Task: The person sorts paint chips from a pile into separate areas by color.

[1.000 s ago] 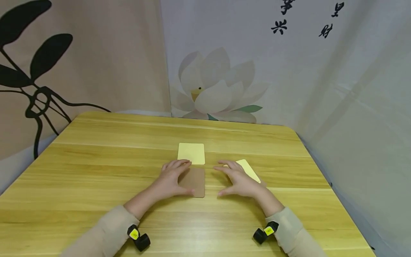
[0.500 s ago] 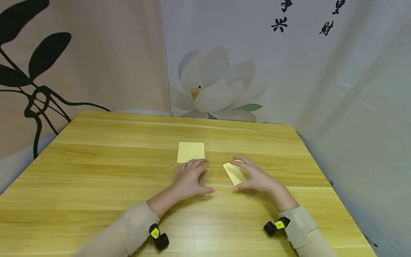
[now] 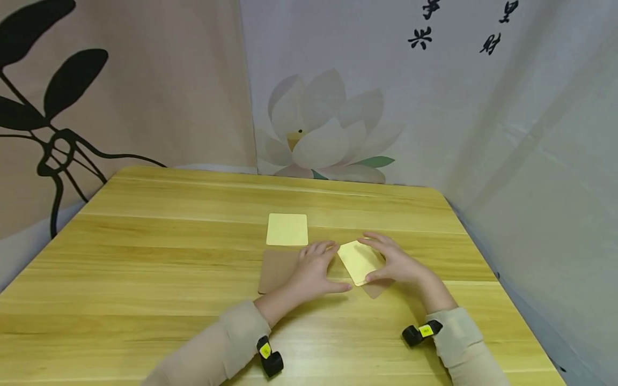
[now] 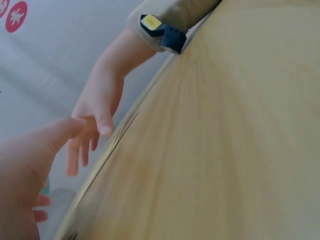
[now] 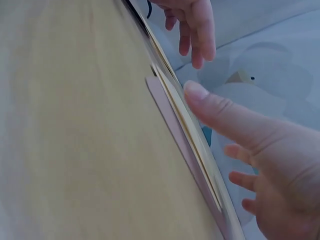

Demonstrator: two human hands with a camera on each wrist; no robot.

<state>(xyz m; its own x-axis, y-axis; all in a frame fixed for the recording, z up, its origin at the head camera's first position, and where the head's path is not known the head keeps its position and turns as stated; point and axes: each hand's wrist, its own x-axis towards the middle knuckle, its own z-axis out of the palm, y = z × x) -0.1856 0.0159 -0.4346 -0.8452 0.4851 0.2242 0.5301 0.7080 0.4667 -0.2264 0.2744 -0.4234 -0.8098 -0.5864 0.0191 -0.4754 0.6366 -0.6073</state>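
Note:
My right hand (image 3: 393,262) arches over a pale yellow card (image 3: 357,261), with the thumb on its near edge and the fingers on its far edge. That card lies askew on a brown card (image 3: 380,290) whose corner shows below it. In the right wrist view the thumb (image 5: 220,115) touches the stacked card edges (image 5: 186,117). My left hand (image 3: 316,269) lies flat, fingers straight, on the right part of a second brown card (image 3: 274,271); its fingertips come close to the yellow card. A second yellow card (image 3: 287,229) lies alone just beyond.
Everything sits on a light wooden table (image 3: 145,241) whose far and right edges meet hanging printed cloth (image 3: 328,128). Both wrists carry small black cameras with yellow tags (image 3: 269,358).
Both hands have moved right and slightly forward. The left hand slid off most of the brown card, baring its left part. The right hand drew the yellow card leftward and turned it.

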